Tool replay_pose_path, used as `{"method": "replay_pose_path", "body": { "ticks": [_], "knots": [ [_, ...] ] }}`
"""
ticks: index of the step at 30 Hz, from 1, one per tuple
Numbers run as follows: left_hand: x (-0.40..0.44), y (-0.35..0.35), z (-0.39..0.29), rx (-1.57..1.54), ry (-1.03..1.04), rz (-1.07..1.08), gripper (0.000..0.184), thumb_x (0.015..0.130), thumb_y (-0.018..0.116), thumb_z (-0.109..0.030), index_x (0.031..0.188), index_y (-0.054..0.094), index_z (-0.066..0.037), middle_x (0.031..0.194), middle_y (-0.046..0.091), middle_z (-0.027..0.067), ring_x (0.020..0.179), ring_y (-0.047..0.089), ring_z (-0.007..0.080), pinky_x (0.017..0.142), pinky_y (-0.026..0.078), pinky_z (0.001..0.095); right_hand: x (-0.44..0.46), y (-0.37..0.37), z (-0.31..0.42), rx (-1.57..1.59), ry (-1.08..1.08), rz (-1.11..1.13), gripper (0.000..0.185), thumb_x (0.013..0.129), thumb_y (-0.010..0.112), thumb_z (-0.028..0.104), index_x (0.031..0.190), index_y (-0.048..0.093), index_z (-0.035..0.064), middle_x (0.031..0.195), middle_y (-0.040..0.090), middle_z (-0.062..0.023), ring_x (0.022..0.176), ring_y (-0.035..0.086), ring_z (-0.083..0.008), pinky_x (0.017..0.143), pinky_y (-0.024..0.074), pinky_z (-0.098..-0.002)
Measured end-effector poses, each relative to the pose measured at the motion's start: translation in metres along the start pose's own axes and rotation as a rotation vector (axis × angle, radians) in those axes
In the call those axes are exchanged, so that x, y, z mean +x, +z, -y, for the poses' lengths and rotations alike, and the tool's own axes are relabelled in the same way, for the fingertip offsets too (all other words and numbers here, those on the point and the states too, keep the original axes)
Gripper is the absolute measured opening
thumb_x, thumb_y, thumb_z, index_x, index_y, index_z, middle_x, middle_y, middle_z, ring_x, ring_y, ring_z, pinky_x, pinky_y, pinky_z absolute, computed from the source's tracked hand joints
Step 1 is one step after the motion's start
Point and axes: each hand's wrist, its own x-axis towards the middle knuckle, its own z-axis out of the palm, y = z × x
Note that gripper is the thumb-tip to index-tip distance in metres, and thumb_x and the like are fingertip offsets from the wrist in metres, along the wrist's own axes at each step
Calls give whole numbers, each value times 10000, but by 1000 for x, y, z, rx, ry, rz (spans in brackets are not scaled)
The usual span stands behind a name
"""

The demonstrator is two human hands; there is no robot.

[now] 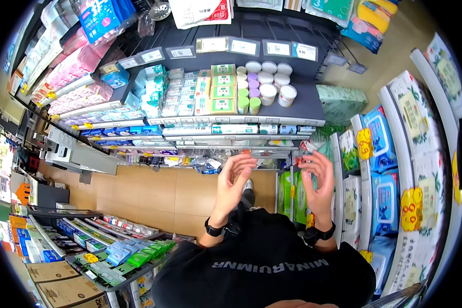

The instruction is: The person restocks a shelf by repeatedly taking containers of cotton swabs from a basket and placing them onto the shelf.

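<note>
My left hand (233, 182) is raised in front of my body, fingers loosely curved and apart from the thumb, with nothing visible in it. Level with it, my right hand (318, 182) is held up the same way, its palm turned inward. A small red patch shows by the right fingertips; I cannot tell whether it touches them. Beyond the hands is a shelf (190, 121) with white lidded tubs (267, 94), small round containers with green and purple lids (254, 105), and green-and-yellow boxes (223, 106). Both wrists wear black bands.
To my right, shelves hold blue wipe packs (385, 197) and white tissue packs (421, 177). A lower rack (154, 267) with green and blue packets stands at left, near cardboard boxes (61, 280). Tiled floor (159, 192) runs between. Bagged goods (105, 20) hang above.
</note>
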Motion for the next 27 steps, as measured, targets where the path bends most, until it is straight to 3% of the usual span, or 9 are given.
{"method": "replay_pose_path", "body": {
  "ticks": [7, 27],
  "knots": [
    [-85, 27, -25, 59, -1, 45, 311, 1029, 602, -11, 1334, 569, 38, 1313, 675, 170, 1208, 645, 209, 1071, 481, 346, -90, -4, 36, 30, 40, 9, 529, 962, 628, -28, 1457, 440, -34, 1298, 648, -184, 1074, 700, -221, 956, 529, -354],
    [-209, 15, -51, 122, -19, 140, 317, 1036, 627, -74, 1341, 582, 0, 1318, 676, 130, 1196, 654, 192, 1050, 496, 337, -221, -3, 110, 16, -40, -124, 512, 956, 635, -9, 1436, 460, -47, 1265, 656, -198, 1048, 696, -220, 932, 538, -341]
  ]
}}
